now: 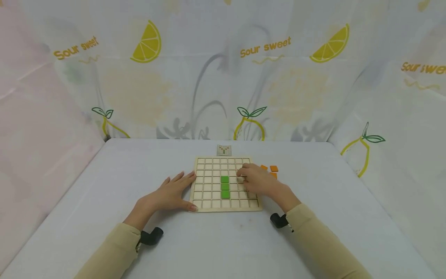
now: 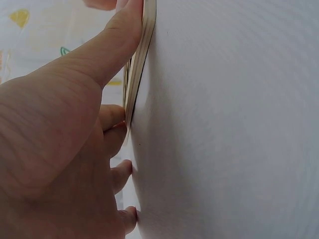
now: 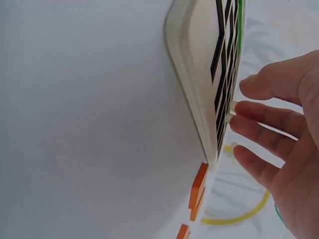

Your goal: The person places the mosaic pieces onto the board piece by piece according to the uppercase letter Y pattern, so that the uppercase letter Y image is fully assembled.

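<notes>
A pale wooden grid board (image 1: 211, 203) lies on the white table, with three green square tiles (image 1: 225, 186) in a column near its middle. My left hand (image 1: 170, 193) rests at the board's left side, fingers spread; its thumb touches the near left corner, and fingertips meet the wooden edge (image 2: 139, 64). Over the right part of the grid is my right hand (image 1: 258, 180). In the right wrist view its thumb (image 3: 264, 84) stands apart from the loosely bent fingers (image 3: 264, 134), and no tile shows between them. Orange square tiles (image 1: 274, 168) lie just right of the board, partly hidden by this hand.
A small card (image 1: 224, 150) printed with a grid and a Y-shaped orange and green pattern lies behind the board. White cloth with lemon prints (image 1: 150, 42) hangs behind and at both sides. Each wrist carries a black camera (image 1: 151, 236) near the beige sleeve (image 1: 111, 248).
</notes>
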Demonstrator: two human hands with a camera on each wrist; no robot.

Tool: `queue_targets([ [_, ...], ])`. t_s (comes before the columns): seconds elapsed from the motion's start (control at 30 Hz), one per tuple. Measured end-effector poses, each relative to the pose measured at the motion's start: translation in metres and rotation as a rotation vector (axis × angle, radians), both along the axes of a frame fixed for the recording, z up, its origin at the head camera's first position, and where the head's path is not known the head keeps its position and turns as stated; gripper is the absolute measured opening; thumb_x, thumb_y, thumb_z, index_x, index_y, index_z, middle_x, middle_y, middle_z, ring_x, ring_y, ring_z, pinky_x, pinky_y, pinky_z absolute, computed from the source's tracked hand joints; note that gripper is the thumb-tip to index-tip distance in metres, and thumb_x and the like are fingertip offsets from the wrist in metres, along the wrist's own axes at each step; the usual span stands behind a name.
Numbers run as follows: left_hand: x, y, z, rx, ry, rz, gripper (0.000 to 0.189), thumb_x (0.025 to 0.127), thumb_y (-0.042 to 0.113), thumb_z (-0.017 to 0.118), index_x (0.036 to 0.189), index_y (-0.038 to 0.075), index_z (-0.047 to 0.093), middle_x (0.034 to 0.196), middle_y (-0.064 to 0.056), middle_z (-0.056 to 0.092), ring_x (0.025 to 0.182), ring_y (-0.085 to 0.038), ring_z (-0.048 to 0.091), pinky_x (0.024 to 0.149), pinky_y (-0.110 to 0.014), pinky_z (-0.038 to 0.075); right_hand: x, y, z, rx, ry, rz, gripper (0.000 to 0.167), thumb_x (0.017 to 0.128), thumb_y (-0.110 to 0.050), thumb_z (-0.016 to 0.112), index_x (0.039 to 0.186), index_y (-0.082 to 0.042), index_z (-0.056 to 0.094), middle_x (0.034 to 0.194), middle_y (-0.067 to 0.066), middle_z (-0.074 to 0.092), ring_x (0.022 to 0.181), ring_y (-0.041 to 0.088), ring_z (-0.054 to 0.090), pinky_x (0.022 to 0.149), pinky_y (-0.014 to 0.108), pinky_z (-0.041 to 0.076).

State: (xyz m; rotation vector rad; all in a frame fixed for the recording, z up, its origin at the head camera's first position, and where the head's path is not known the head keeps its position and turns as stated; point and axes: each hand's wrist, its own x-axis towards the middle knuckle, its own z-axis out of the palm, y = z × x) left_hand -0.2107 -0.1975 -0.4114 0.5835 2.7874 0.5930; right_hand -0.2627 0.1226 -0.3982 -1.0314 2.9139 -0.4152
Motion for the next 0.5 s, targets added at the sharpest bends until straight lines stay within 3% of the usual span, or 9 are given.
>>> queue_targets([
  [0.27,0.001,0.001,0.002,0.004,-0.001,-0.001,0.113,0.073,0.062,0.078,0.158,0.01,0.025,0.167,-0.007,0.02,0.154,-0.043,0.011,0.117,-0.072,0.007,0.001,0.012,-0.002,-0.028,0.026,-0.015,0.032,0.087,0.004,0.057,0.112,-0.009,0.071,0.106,0.003,0.066,0.101,0.019,0.061,0.083,0.033,0.053],
  [0.5,0.0,0.0,0.0,-0.006,0.013,-0.007,0.114,0.073,0.063,0.078,0.158,0.011,0.025,0.167,-0.007,0.021,0.154,-0.043,0.012,0.117,-0.072,0.008,-0.001,0.021,-0.001,0.009,0.05,-0.014,0.028,0.087,0.002,0.06,0.11,-0.009,0.071,0.107,0.004,0.066,0.103,0.021,0.063,0.09,0.038,0.054],
])
